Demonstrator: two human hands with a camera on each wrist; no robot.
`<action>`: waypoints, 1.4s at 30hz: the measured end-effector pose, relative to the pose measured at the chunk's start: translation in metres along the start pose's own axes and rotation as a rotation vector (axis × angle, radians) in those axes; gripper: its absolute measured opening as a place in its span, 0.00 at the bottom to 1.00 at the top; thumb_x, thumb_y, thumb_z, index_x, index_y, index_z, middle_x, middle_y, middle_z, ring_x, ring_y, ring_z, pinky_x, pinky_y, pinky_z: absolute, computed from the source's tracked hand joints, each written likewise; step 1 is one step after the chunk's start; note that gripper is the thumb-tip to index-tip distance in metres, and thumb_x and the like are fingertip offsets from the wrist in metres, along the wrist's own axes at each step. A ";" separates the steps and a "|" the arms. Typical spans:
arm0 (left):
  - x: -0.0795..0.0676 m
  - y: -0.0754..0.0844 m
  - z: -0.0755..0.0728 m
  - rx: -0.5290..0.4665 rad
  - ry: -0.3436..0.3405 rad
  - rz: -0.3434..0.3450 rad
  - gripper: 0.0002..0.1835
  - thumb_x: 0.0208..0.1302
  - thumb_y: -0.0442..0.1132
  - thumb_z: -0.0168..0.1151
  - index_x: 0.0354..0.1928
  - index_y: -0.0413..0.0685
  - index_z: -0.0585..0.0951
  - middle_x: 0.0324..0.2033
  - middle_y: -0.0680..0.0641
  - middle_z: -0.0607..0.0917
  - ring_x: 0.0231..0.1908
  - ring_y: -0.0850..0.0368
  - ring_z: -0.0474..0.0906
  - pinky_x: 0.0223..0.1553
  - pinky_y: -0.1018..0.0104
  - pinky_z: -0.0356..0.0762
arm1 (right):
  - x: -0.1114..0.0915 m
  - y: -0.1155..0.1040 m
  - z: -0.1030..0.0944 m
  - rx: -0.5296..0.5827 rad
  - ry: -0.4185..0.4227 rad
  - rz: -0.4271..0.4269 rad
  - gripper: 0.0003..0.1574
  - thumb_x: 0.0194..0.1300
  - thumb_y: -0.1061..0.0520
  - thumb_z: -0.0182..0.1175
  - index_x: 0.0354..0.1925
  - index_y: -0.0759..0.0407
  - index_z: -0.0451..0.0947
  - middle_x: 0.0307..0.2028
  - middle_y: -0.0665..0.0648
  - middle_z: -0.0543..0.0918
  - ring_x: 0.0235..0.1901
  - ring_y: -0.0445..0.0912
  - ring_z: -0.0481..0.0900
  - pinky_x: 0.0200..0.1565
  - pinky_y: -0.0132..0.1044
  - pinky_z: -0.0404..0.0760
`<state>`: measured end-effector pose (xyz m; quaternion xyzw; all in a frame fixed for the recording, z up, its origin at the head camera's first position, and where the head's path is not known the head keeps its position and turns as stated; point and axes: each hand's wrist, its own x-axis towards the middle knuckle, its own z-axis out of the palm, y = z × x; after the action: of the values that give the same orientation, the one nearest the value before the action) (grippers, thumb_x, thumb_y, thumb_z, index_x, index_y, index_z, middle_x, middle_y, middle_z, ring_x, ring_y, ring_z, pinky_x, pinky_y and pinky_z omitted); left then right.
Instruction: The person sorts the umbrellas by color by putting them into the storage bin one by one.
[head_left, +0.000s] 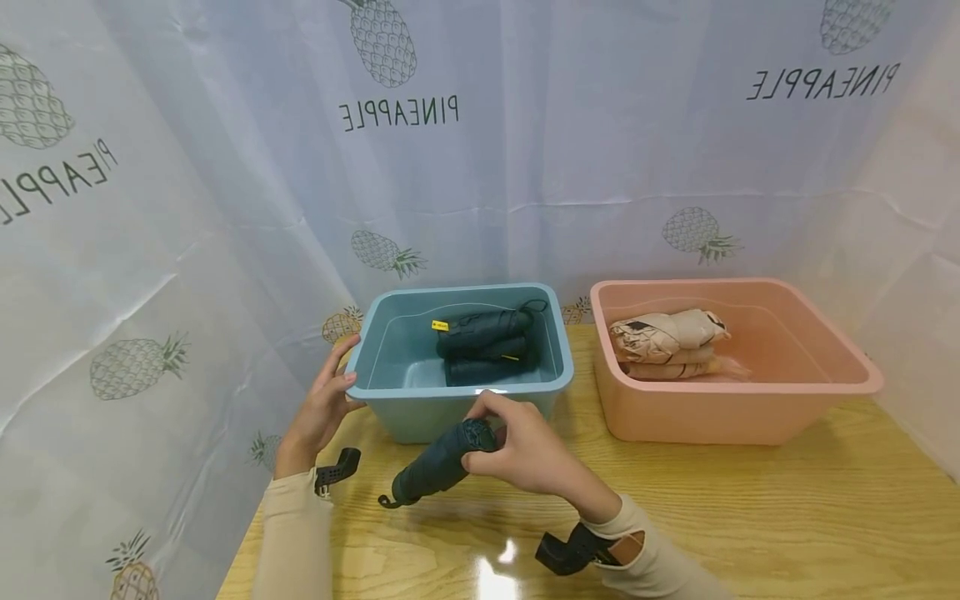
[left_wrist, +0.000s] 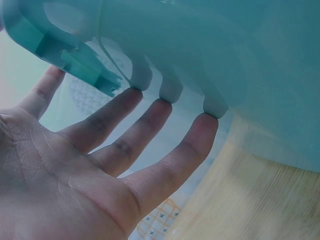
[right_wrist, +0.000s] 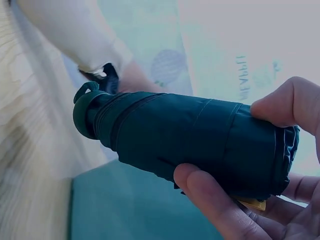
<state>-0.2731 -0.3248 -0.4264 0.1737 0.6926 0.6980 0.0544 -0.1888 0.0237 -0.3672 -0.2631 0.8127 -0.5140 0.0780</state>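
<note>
My right hand grips a dark green folded umbrella near its wide end, thumb on one side and fingers on the other. Tilted, the umbrella is in front of the blue bin, its handle end and strap pointing down to the left. In the right wrist view, the rounded handle of the umbrella faces away from my fingers, and a bit of yellow shows beneath. At the bin's left end is my left hand. Its extended fingertips touch the outer wall in the left wrist view.
Inside the blue bin lie two dark folded umbrellas, one with a yellow tag. To the right, a pink bin holds beige wrapped bundles. Both bins stand on a wooden table before a pineapple-print curtain.
</note>
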 end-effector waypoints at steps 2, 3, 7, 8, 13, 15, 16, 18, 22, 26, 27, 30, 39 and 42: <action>0.000 -0.001 0.000 -0.004 0.000 -0.001 0.35 0.79 0.42 0.42 0.83 0.58 0.45 0.78 0.32 0.50 0.61 0.62 0.77 0.58 0.44 0.75 | -0.001 -0.001 -0.006 0.040 0.000 0.013 0.17 0.57 0.59 0.69 0.44 0.50 0.76 0.33 0.54 0.83 0.15 0.38 0.73 0.23 0.33 0.74; 0.000 -0.001 0.000 -0.007 -0.001 -0.001 0.35 0.79 0.42 0.42 0.83 0.58 0.45 0.78 0.32 0.50 0.61 0.62 0.77 0.57 0.45 0.75 | -0.002 -0.001 -0.009 0.065 -0.002 0.017 0.17 0.57 0.60 0.69 0.44 0.51 0.76 0.33 0.55 0.82 0.16 0.39 0.75 0.24 0.34 0.75; 0.000 -0.001 0.000 -0.014 -0.006 0.001 0.35 0.79 0.42 0.42 0.83 0.58 0.45 0.78 0.32 0.50 0.61 0.62 0.77 0.56 0.49 0.77 | -0.004 -0.002 -0.023 0.184 0.003 0.016 0.18 0.59 0.62 0.68 0.46 0.56 0.75 0.37 0.60 0.82 0.20 0.43 0.79 0.27 0.35 0.78; 0.000 -0.002 0.000 -0.015 -0.007 0.001 0.35 0.79 0.42 0.42 0.83 0.58 0.44 0.78 0.32 0.50 0.61 0.62 0.78 0.56 0.50 0.77 | -0.004 -0.002 -0.026 0.218 0.005 0.010 0.19 0.59 0.63 0.68 0.47 0.57 0.74 0.38 0.61 0.82 0.23 0.44 0.81 0.30 0.35 0.80; 0.000 -0.001 0.000 -0.020 -0.011 0.004 0.35 0.79 0.42 0.42 0.83 0.57 0.44 0.77 0.33 0.51 0.59 0.62 0.78 0.55 0.53 0.79 | -0.005 -0.004 -0.042 0.424 0.023 -0.017 0.22 0.59 0.68 0.64 0.51 0.67 0.70 0.48 0.67 0.77 0.35 0.48 0.89 0.41 0.47 0.88; 0.000 -0.001 0.000 -0.023 -0.009 0.007 0.35 0.79 0.42 0.42 0.83 0.56 0.44 0.76 0.33 0.52 0.58 0.62 0.79 0.54 0.54 0.79 | -0.004 -0.004 -0.047 0.506 0.038 -0.018 0.22 0.60 0.69 0.63 0.52 0.69 0.68 0.50 0.67 0.75 0.39 0.51 0.88 0.41 0.53 0.88; 0.000 0.000 0.000 -0.025 -0.009 0.008 0.36 0.79 0.42 0.42 0.83 0.55 0.44 0.76 0.34 0.53 0.57 0.61 0.79 0.54 0.55 0.80 | -0.004 -0.004 -0.049 0.539 0.048 -0.016 0.22 0.60 0.69 0.62 0.52 0.68 0.68 0.51 0.66 0.74 0.42 0.52 0.88 0.41 0.56 0.88; 0.000 0.000 0.000 -0.028 -0.006 0.008 0.36 0.79 0.42 0.42 0.83 0.54 0.43 0.75 0.35 0.54 0.57 0.61 0.79 0.53 0.55 0.80 | -0.003 -0.003 -0.053 0.595 0.066 -0.008 0.21 0.61 0.70 0.60 0.52 0.65 0.67 0.54 0.66 0.71 0.47 0.55 0.85 0.41 0.59 0.87; -0.001 0.001 0.000 -0.025 -0.001 0.005 0.36 0.79 0.42 0.42 0.83 0.54 0.43 0.75 0.35 0.55 0.57 0.61 0.79 0.54 0.51 0.79 | -0.002 0.000 -0.058 0.652 0.090 0.036 0.25 0.65 0.68 0.58 0.59 0.55 0.69 0.63 0.68 0.66 0.55 0.59 0.80 0.45 0.62 0.85; -0.001 0.000 0.000 -0.025 -0.001 0.000 0.36 0.79 0.42 0.42 0.83 0.56 0.44 0.76 0.33 0.53 0.58 0.61 0.79 0.56 0.46 0.77 | -0.001 0.003 -0.062 0.688 0.076 0.064 0.29 0.69 0.67 0.56 0.66 0.50 0.72 0.67 0.70 0.63 0.54 0.60 0.81 0.48 0.57 0.86; -0.001 0.000 0.000 -0.026 -0.001 -0.001 0.36 0.79 0.42 0.43 0.83 0.56 0.44 0.77 0.33 0.52 0.58 0.61 0.79 0.56 0.47 0.78 | -0.001 0.004 -0.062 0.698 0.072 0.062 0.29 0.69 0.67 0.55 0.65 0.50 0.73 0.67 0.71 0.64 0.53 0.60 0.82 0.48 0.56 0.86; 0.000 -0.001 0.000 -0.033 -0.002 -0.002 0.36 0.79 0.42 0.43 0.83 0.56 0.44 0.78 0.32 0.49 0.61 0.62 0.77 0.55 0.52 0.79 | -0.001 0.005 -0.064 0.735 0.070 0.051 0.25 0.69 0.67 0.55 0.59 0.48 0.77 0.65 0.69 0.65 0.51 0.60 0.84 0.48 0.52 0.87; 0.001 -0.003 0.000 -0.025 -0.003 -0.002 0.35 0.79 0.41 0.42 0.83 0.57 0.45 0.80 0.33 0.47 0.69 0.52 0.71 0.56 0.53 0.78 | 0.002 0.004 -0.072 0.859 0.098 0.075 0.26 0.66 0.72 0.52 0.54 0.46 0.75 0.69 0.62 0.59 0.65 0.61 0.68 0.51 0.50 0.86; 0.000 -0.003 0.000 -0.019 0.003 -0.003 0.35 0.79 0.41 0.42 0.83 0.57 0.44 0.80 0.33 0.47 0.70 0.49 0.70 0.56 0.51 0.78 | 0.007 0.001 -0.077 0.867 0.106 0.066 0.28 0.64 0.74 0.52 0.52 0.46 0.75 0.69 0.62 0.58 0.68 0.62 0.62 0.54 0.51 0.85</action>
<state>-0.2737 -0.3249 -0.4290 0.1708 0.6861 0.7049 0.0562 -0.2259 0.0813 -0.3321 -0.1534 0.5328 -0.8176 0.1555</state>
